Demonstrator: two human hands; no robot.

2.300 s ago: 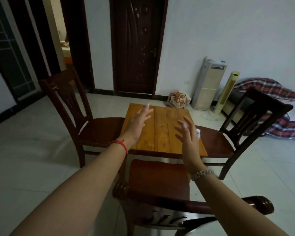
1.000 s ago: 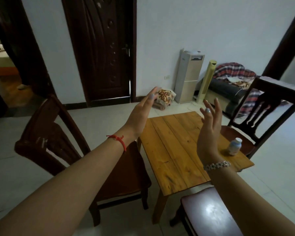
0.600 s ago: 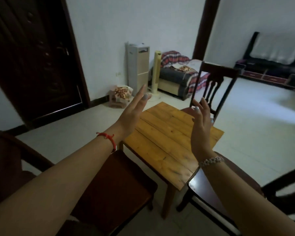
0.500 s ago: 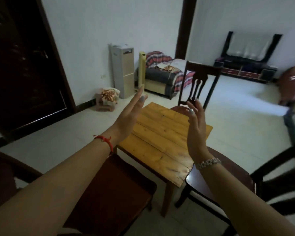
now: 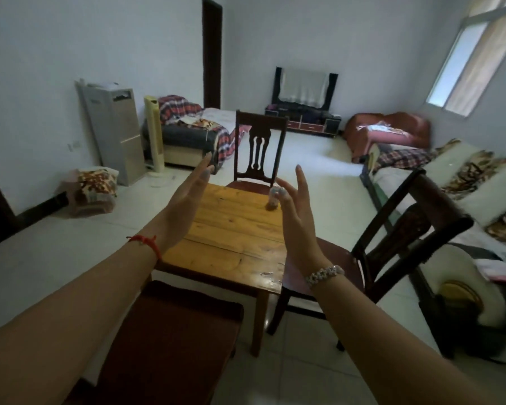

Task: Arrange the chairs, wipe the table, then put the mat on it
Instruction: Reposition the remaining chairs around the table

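At the bottom centre of the frame is the nearest chair (image 5: 173,331). Only its dark reddish-brown seat shows, and its far edge meets the near side of the table (image 5: 234,229). The table is small and square, made of honey-coloured planks with a glossy top, and stands in the middle of the frame on a pale tiled floor. A second dark wooden chair (image 5: 406,226) stands at the table's right side, its seat drawn up to the edge and its carved back leaning toward the right of the frame. A third chair (image 5: 259,147) faces from the far side, its tall slatted back upright just above centre. A small blurred bottle (image 5: 273,200) stands near the table's far right corner.

Both forearms reach in from the bottom corners. The left hand (image 5: 184,200), a red cord (image 5: 145,241) at its wrist, and the right hand (image 5: 298,217), with a beaded bracelet (image 5: 323,274), hang over the tabletop. Their fingers are straight and spread and the palms are turned toward each other. Neither hand holds or touches anything.
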